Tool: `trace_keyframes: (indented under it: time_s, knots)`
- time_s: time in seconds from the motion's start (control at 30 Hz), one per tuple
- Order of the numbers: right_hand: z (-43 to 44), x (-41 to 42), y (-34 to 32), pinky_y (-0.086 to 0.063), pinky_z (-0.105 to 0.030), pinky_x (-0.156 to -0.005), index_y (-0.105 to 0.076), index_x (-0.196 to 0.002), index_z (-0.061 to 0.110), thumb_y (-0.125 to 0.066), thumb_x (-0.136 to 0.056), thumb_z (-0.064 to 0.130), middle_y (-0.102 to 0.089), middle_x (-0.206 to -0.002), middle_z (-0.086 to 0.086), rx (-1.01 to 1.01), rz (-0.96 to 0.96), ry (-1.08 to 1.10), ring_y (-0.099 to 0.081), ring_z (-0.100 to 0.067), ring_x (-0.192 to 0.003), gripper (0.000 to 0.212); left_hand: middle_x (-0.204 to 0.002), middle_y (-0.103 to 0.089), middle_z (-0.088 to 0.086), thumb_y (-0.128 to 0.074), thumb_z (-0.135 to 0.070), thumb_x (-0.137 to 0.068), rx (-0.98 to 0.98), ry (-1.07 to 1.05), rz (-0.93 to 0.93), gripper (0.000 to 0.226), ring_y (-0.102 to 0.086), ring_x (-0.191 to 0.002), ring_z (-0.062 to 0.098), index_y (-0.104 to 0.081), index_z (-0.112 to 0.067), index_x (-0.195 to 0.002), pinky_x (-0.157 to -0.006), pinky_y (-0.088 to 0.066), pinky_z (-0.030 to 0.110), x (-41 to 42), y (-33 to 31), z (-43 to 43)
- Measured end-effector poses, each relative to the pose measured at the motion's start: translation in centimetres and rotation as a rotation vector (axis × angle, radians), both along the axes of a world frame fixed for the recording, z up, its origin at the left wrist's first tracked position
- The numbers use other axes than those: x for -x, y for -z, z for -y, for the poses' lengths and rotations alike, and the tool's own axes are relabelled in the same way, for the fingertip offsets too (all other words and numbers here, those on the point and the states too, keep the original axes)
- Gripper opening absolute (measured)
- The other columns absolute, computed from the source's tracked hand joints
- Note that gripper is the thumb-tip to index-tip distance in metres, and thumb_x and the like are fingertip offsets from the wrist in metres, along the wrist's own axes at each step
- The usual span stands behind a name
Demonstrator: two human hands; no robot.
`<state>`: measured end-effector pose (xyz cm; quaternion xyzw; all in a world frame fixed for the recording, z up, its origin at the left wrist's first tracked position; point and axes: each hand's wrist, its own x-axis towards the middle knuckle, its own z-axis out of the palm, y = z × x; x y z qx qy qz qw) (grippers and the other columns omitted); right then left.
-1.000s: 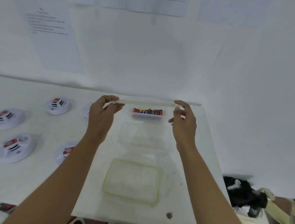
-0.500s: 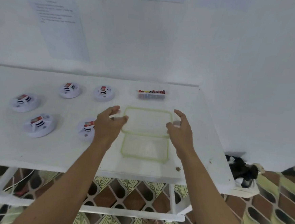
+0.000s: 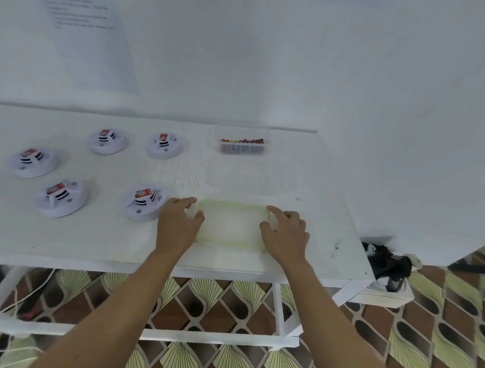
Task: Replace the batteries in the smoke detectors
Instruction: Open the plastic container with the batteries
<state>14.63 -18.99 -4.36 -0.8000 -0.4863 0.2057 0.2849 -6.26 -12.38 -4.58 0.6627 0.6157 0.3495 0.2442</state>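
Far to my left on the white table (image 3: 309,171) lie two smoke detectors, one nearer the wall (image 3: 34,162) and one closer to me (image 3: 61,197). Each is round and white and carries a red-and-white block on top. Further in, a back pair sits side by side near the wall, the left one (image 3: 108,141) and the right one (image 3: 164,145). The fifth detector (image 3: 144,202) lies at the front, just beside the knuckles of my left hand (image 3: 178,222); I cannot tell whether they touch.

My left hand grips the left short end of a green-rimmed clear plastic container (image 3: 232,226), with my thumb and forefinger curled round its edge. The container lies flat near the front edge of the table. Whether it is a lid, a shallow box or both together I cannot tell. My right hand (image 3: 285,233) takes the opposite short end the same way, fingers bent over the rim and thumb on the near side.

Beyond the container, against the wall and well apart from both hands, stands a small clear tub (image 3: 241,149) holding a row of batteries (image 3: 242,140) with red and dark tips.

A printed sheet (image 3: 82,26) hangs on the wall above the detectors. Off the right end of the table, a black object (image 3: 386,262) lies on a lower white ledge over the patterned floor (image 3: 441,330).
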Motion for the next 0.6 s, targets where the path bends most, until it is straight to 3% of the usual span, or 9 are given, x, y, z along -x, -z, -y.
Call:
trace_keyframes:
  time_s: [0.1,0.2,0.4,0.6]
  knots:
    - [0.0,0.0,0.3,-0.026,-0.041,-0.106,-0.047,-0.148,0.03,-0.05,-0.098,0.032,-0.046,-0.142,-0.003,-0.002,0.043,-0.018,-0.035,-0.025,-0.132,0.051,-0.123,-0.063,0.013,-0.065,-0.025,-0.09,0.046,-0.004,-0.034,0.043,-0.06,-0.11,0.026,-0.061,-0.007,-0.129,-0.096,-0.045,0.034,-0.2,0.1,0.0]
    - [-0.2,-0.3,0.4,-0.028,-0.043,-0.106,-0.045,-0.149,0.028,-0.048,-0.098,0.029,-0.048,-0.143,-0.004,-0.005,0.084,-0.041,-0.037,-0.027,-0.131,0.051,-0.126,-0.064,0.012,-0.062,-0.026,-0.09,0.103,-0.007,-0.057,0.046,-0.059,-0.116,0.024,-0.059,-0.008,-0.132,-0.099,-0.043,0.035,-0.6,-0.1,0.1]
    - [-0.7,-1.4,0.4,-0.03,-0.043,-0.104,-0.042,-0.151,0.02,-0.046,-0.099,0.024,-0.05,-0.144,-0.007,0.002,0.123,-0.056,-0.042,-0.029,-0.128,0.052,-0.123,-0.066,0.009,-0.065,-0.028,-0.089,0.109,-0.017,-0.071,0.045,-0.063,-0.108,0.023,-0.061,-0.008,-0.129,-0.097,-0.045,0.033,-2.0,-0.3,-0.1]
    - [-1.4,-2.9,-0.1,-0.032,-0.042,-0.105,-0.045,-0.147,0.014,-0.047,-0.099,0.019,-0.049,-0.142,-0.012,0.011,0.06,-0.086,-0.045,-0.03,-0.128,0.049,-0.114,-0.068,0.007,-0.066,-0.025,-0.09,0.075,-0.016,-0.105,0.035,-0.06,-0.097,0.018,-0.065,-0.006,-0.12,-0.086,-0.035,0.023,-3.4,-0.7,-0.1]
